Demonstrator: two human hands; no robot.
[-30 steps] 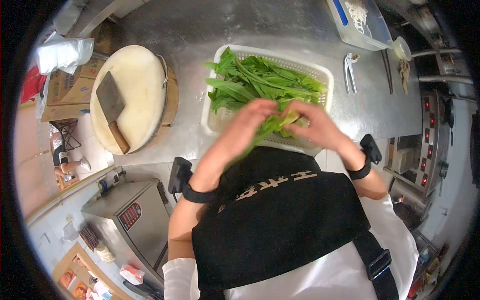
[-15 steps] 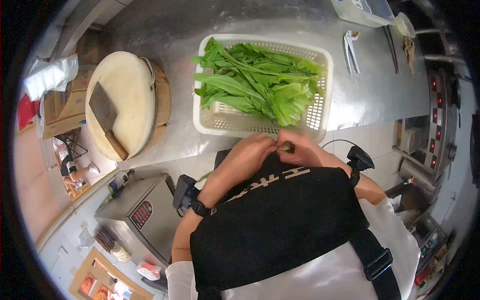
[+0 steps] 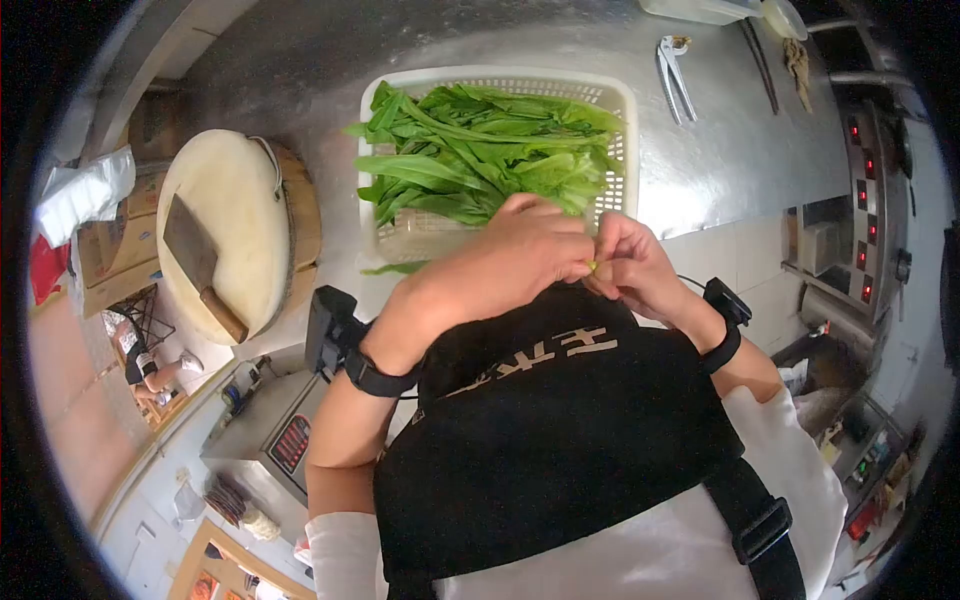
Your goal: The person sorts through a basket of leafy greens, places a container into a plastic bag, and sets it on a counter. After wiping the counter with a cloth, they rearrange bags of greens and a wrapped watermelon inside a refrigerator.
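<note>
My left hand [image 3: 530, 245] reaches across in front of my apron, its fingers closed on a green lettuce leaf [image 3: 395, 268], whose tip pokes out past my left wrist. Most of that leaf is hidden beneath the hand and forearm. Against it, my right hand [image 3: 640, 265] pinches with thumb and fingers at a small yellow-green bit, apparently the leaf's stem end. Just beyond both hands, a white perforated plastic basket [image 3: 628, 150] holds a heap of long green lettuce leaves [image 3: 480, 145].
Left of the basket stands a round chopping block [image 3: 240, 190] with a cleaver [image 3: 192, 243] lying on it. Metal pliers-like tongs [image 3: 675, 80] lie on the steel counter [image 3: 720, 170]. Farther right are dark chopsticks [image 3: 760, 65] and a control panel [image 3: 868, 210] with red lights.
Both hands have risen toward the basket, and the leaf tip has come up with my left hand. The view has shifted, so the basket appears farther left.
</note>
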